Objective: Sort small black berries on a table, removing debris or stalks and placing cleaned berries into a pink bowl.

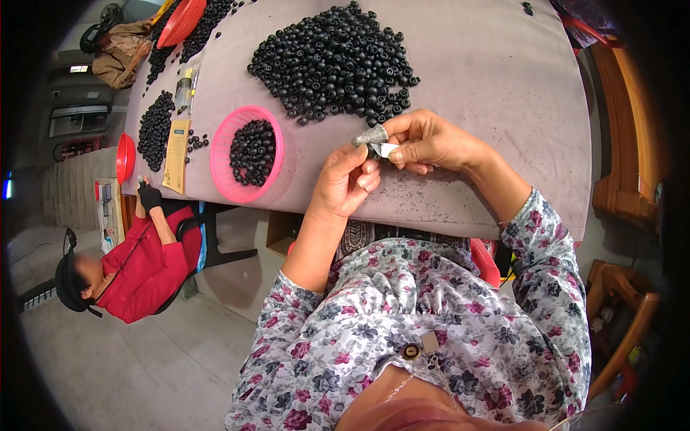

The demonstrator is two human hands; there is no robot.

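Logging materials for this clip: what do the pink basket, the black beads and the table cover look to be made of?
Pink basket: likely moulded plastic, translucent, with an even bright colour and thin rim. Black beads: round with holes, dull sheen; could be wood or plastic, unclear. Table cover: soft mauve-grey cloth, matt and slightly fuzzy, draping over the table edge.

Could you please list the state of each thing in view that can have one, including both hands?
Left hand: raised over the table edge, fingers pinching the small piece.
Right hand: fingers closed on a small grey piece with a white strip.
Pink basket: upright on the table, partly filled with black beads.
Bead pile: loose heap on the grey cloth.
Red basket: tilted at the far edge.
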